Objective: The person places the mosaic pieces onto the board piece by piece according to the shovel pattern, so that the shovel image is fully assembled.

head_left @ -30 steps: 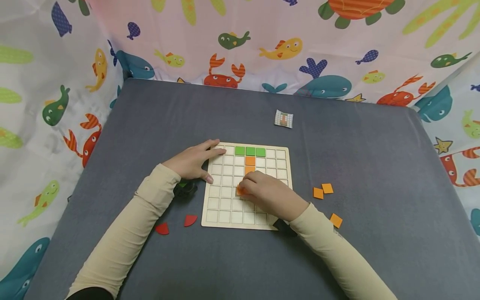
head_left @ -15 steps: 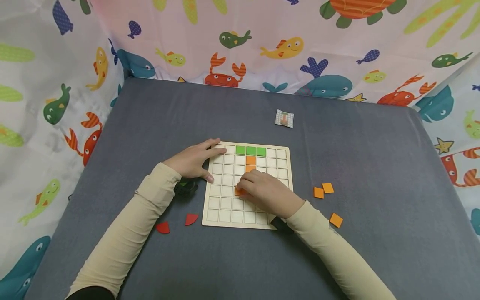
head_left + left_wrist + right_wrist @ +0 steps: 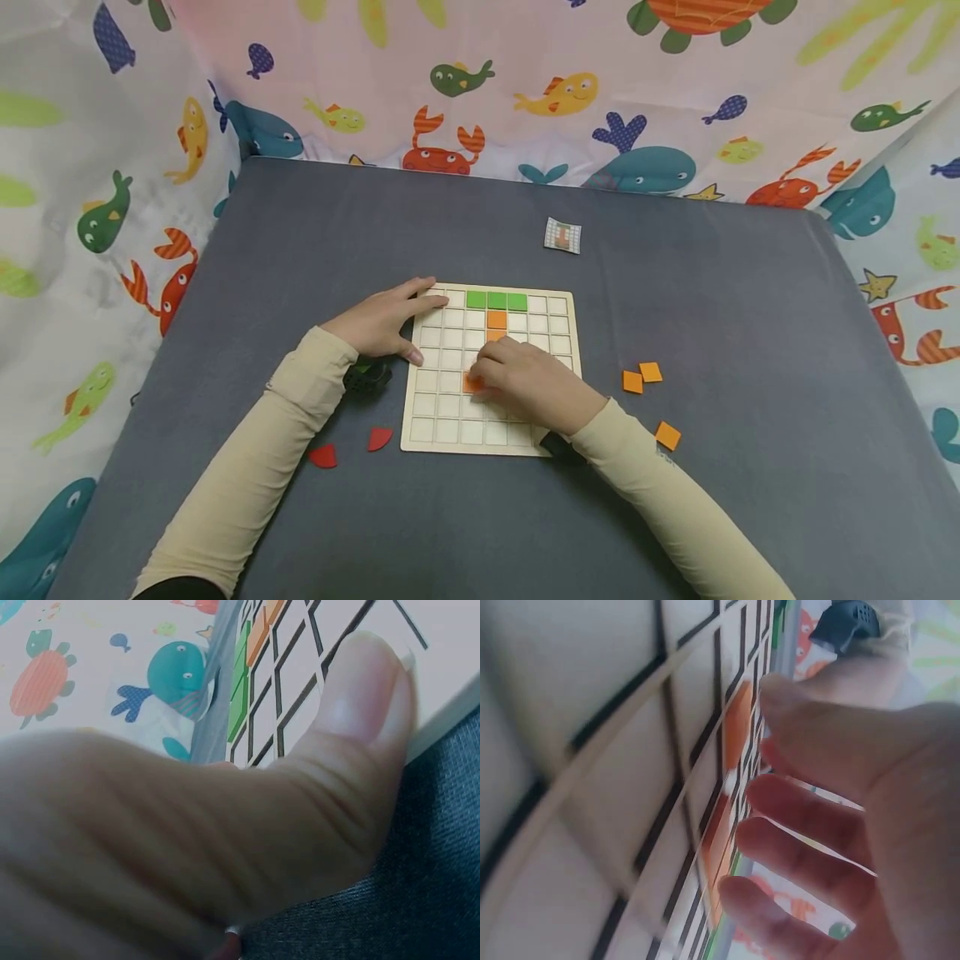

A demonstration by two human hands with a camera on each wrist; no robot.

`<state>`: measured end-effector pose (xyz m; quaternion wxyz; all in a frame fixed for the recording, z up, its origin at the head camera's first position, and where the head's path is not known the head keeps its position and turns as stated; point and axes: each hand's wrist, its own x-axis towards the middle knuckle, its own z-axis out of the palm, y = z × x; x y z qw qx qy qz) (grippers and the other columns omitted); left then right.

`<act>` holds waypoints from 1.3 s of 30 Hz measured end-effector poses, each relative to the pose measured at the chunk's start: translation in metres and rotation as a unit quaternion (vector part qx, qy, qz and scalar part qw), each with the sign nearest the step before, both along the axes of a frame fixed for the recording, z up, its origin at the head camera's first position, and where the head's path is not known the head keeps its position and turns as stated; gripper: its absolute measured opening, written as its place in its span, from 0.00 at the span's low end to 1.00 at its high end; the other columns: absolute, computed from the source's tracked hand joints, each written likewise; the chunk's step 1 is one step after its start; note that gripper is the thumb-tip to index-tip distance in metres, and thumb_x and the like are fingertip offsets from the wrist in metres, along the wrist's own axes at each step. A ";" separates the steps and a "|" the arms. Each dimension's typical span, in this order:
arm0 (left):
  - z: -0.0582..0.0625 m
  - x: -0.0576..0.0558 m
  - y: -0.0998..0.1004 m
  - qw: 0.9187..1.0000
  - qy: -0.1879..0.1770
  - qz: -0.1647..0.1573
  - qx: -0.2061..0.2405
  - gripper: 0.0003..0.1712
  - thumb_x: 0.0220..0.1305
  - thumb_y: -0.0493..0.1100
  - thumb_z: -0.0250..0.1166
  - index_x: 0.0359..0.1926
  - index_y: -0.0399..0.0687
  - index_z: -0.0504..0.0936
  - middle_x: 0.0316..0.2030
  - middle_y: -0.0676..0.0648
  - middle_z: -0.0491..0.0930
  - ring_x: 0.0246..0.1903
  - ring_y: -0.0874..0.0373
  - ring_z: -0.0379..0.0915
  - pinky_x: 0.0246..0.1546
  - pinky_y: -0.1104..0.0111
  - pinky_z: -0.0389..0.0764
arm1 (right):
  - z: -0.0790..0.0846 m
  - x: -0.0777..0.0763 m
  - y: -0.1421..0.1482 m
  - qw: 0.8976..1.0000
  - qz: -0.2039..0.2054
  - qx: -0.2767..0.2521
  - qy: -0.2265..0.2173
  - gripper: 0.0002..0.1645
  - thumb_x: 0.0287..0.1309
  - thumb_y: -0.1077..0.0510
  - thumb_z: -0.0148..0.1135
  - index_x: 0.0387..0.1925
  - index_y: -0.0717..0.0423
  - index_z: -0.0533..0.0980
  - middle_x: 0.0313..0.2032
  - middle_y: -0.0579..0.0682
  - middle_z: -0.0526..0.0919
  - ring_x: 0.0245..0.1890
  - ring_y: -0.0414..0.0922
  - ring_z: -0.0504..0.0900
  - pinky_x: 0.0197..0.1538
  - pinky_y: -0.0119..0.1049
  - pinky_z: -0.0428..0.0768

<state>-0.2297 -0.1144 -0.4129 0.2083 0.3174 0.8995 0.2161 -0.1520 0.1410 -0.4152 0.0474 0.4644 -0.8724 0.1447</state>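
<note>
Left hand (image 3: 378,321) spread wide, thumb well away from the other fingers, nothing grasped. I see it resting on the left side of the square pale-wood grid board (image 3: 447,431): one fingertip at the top-left corner, another on the upper cells, thumb on the left border. My left wrist view confirms the thumb lying on the border.

Right hand (image 3: 534,385) is over the lower middle of the board, index and thumb tips brought in at a flat square orange tile (image 3: 471,384). I can't tell whether they pinch it or only press on it. On my right wrist feed the other three fingers are loosely bent and apart from each other. That tile is at the third column from the left, fifth row down; can't confirm it's seated.

Also on the board: a row of three square green tiles (image 3: 497,301) in the top row, with an orange column (image 3: 497,319) running down from the middle one, its lower end partly behind the right hand.

On the grey cloth-covered bench (image 3: 712,292) I have three loose orange tiles (image 3: 632,382) to the right of the board, two red quarter-round pieces (image 3: 379,439) to its left, and a small printed grid card (image 3: 562,236) beyond it.
</note>
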 end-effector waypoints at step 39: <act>0.000 0.002 0.001 1.000 0.013 -0.003 0.007 0.53 0.46 0.49 0.77 0.72 0.48 0.61 0.73 0.39 0.48 0.71 0.41 0.50 0.64 0.50 0.63 | -0.008 0.032 0.186 0.975 -0.219 -0.021 -0.023 0.18 0.52 0.74 0.63 0.47 0.62 0.77 0.43 0.54 0.78 0.44 0.50 0.75 0.48 0.45 0.72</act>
